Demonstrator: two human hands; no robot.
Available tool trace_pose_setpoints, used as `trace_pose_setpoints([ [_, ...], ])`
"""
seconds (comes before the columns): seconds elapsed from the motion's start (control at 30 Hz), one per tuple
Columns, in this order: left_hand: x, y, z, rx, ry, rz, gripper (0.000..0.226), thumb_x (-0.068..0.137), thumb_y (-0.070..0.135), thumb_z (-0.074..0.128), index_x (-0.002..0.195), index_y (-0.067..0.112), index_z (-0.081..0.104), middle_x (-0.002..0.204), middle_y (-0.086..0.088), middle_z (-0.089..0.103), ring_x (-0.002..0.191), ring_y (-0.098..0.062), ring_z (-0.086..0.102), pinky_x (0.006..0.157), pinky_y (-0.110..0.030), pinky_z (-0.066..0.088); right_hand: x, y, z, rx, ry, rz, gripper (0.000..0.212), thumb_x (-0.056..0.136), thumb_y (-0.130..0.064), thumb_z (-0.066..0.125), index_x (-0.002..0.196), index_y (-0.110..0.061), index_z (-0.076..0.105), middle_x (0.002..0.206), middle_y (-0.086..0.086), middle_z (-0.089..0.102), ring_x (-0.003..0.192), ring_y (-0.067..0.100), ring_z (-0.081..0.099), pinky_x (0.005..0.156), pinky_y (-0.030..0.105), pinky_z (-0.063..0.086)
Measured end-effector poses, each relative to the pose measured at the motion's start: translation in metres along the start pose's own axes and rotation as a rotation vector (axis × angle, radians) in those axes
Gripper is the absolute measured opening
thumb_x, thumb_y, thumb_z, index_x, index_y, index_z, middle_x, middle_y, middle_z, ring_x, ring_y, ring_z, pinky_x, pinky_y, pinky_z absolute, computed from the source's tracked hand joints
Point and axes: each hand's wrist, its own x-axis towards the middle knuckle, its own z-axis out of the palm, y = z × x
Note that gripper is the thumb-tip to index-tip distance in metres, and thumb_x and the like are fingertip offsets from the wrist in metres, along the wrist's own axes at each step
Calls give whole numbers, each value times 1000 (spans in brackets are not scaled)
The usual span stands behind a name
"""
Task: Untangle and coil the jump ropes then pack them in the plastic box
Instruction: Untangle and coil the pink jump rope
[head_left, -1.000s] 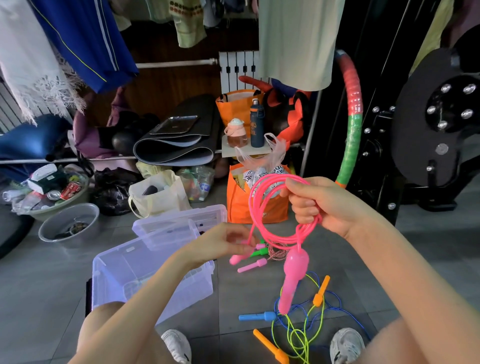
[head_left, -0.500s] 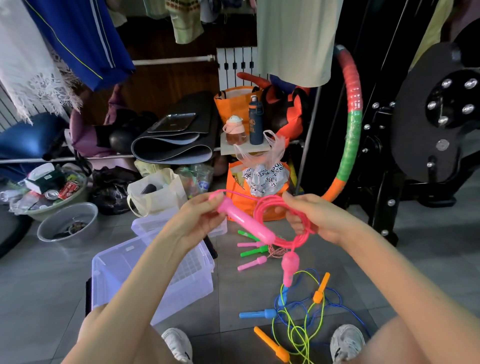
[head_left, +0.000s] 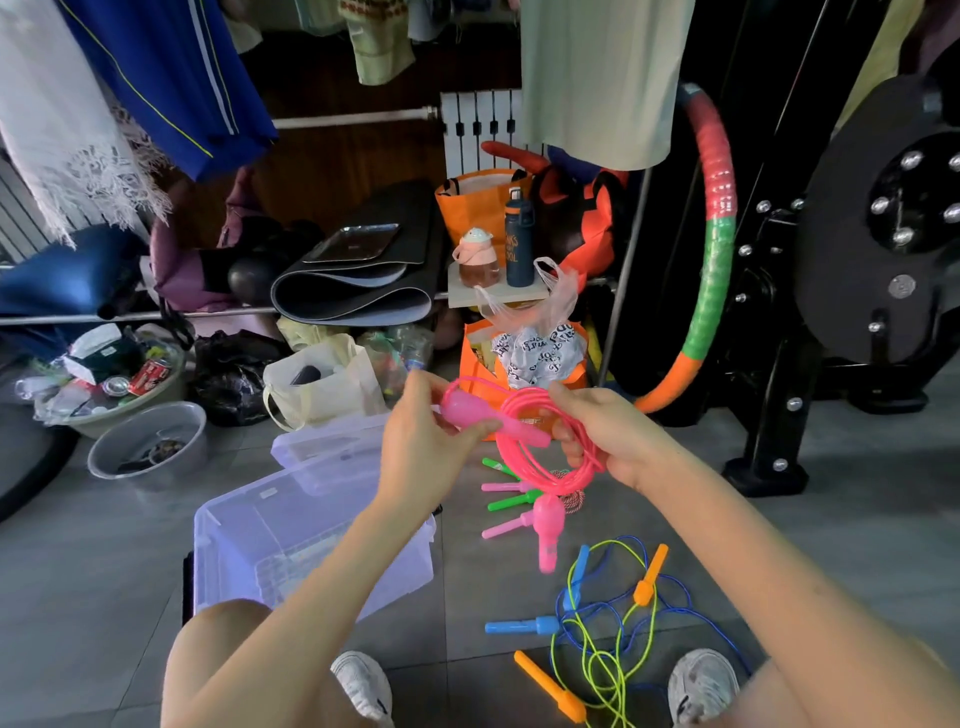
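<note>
1. Plastic box (head_left: 234, 530): sits on the floor below the left fingers, open, with its lid (head_left: 322, 452) just beyond. The walls are translucent, thin and rigid-looking. No rope shows inside. It has not moved in the last second.
2. Blue and yellow-green ropes (head_left: 602, 639): lie on the floor well below the right fingers. They are thin glossy cords, looped over each other, with orange and blue handles at the ends. They are unchanged and probably still need untangling.
3. Pink rope (head_left: 540, 462): smooth shiny cord gathered in several round loops. A second ago the coil was held higher and upright. It now sits lower and is tipped toward the left fingers.
4. Right hand (head_left: 608, 431): its fingers are curled round the bunched loops, gripping the coil's far side.
5. Left hand (head_left: 421, 447): thumb and fingers pinch the pink handle (head_left: 493, 421). A second ago this hand was down at the coil's lower edge. It has since risen with the handle.
6. That handle is hard moulded plastic, bulbous at the pinched end and tapering. Its narrow tip now lies across the loops, next to the right fingertips. Whether it passes through the ring cannot be told. The loose end is probably being tucked in, so this rope looks nearly ready for the box.
7. Second pink handle (head_left: 548, 525): dangles free beneath the right fingers.
</note>
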Motion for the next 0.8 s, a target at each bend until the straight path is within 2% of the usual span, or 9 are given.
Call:
trace_pose_setpoints([
  [0.13, -7, -18, 28, 417, 99, 595, 40, 65, 37, 81, 81, 10, 55, 83, -5, 57, 76, -19, 42, 65, -25, 32, -1, -3, 15, 132, -32, 53, 36, 98, -35, 41, 83, -7, 56, 41, -4, 45, 32, 8, 40, 37, 16, 32],
  [0.2, -8, -26, 34, 441, 123, 676, 25, 78, 36, 68, 79, 11, 66, 93, -9, 59, 83, -20, 42, 71, -25, 33, -3, -7, 16, 193, -58, 70, 37, 98, -36, 40, 84, -6, 56, 41, -5, 44, 31, 6, 37, 37, 15, 32],
  [0.3, -10, -28, 31, 247, 192, 499, 23, 80, 36, 61, 69, 18, 69, 87, -2, 57, 81, -16, 42, 72, -25, 34, -6, -13, 10, 225, -87, 80, 37, 97, -36, 40, 82, -6, 55, 41, -5, 41, 32, 5, 32, 37, 15, 29],
  [0.37, -11, -23, 23, 26, 166, 261, 20, 69, 43, 66, 72, 27, 56, 84, 5, 51, 80, -13, 44, 73, -23, 35, -8, -17, 5, 253, -109, 105, 38, 97, -36, 40, 81, -6, 55, 41, -5, 39, 32, 5, 31, 36, 14, 29],
  [0.47, -4, -15, 13, -594, -102, -174, 36, 62, 37, 68, 89, 20, 52, 96, 0, 57, 89, -13, 53, 82, -24, 39, -11, -22, -1, 252, -157, 115, 39, 98, -36, 39, 81, -5, 57, 41, -5, 37, 32, 5, 30, 36, 14, 29],
  [0.53, 4, -21, 11, -818, -304, -285, 45, 73, 40, 58, 106, 9, 57, 110, -10, 62, 103, -20, 57, 94, -36, 40, -13, -25, -3, 222, -186, 97, 40, 97, -37, 40, 81, -5, 59, 42, -5, 37, 33, 6, 30, 37, 15, 29],
  [0.6, 6, -29, 12, -834, -490, -284, 61, 88, 51, 36, 120, 4, 57, 122, -11, 63, 116, -23, 56, 105, -41, 35, -15, -28, -4, 214, -200, 81, 41, 96, -37, 41, 79, -5, 61, 43, -5, 36, 34, 6, 29, 37, 16, 28],
  [0.7, 3, -41, 27, -746, -715, -342, 76, 94, 58, 12, 126, 7, 56, 127, -8, 61, 123, -23, 53, 106, -39, 35, -16, -32, -6, 277, -232, 96, 41, 96, -37, 40, 81, -5, 61, 42, -6, 34, 33, 4, 28, 36, 16, 26],
  [0.8, 6, -41, 48, -667, -684, -480, 43, 102, 38, 27, 118, 14, 60, 109, 0, 71, 107, -18, 64, 95, -41, 49, -18, -38, -11, 374, -293, 115, 36, 87, -38, 45, 84, -5, 58, 42, -7, 33, 32, 3, 28, 34, 16, 27],
])
